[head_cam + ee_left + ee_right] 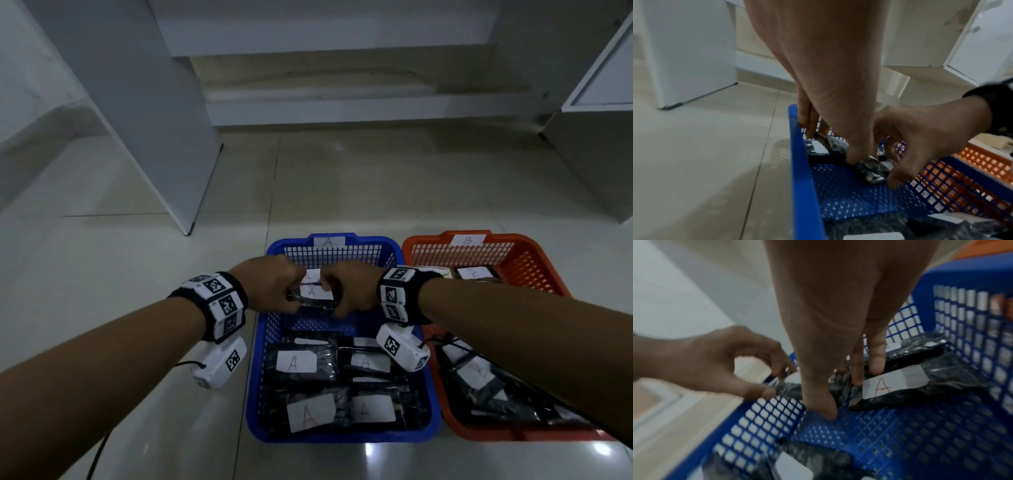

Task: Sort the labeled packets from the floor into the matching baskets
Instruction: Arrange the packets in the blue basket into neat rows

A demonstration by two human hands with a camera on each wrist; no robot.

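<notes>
pale tiled floor (137, 274), white cabinets (154, 120), seemingly

Blue plastic mesh basket (255, 377): on the tiled floor (137, 274), left of and touching the orange plastic mesh basket (534, 260).
Black plastic packets with white paper labels (301, 363): in both baskets.
Hands, left (274, 286) and right (352, 291): over the blue basket's far end.

- Left wrist band (219, 303): black, ringed with white blocks carrying black square-pattern tags.
- Left wrist camera (219, 365): white, tagged box under that band, trailing a black cable.
- Right wrist band (397, 294): same.
</notes>
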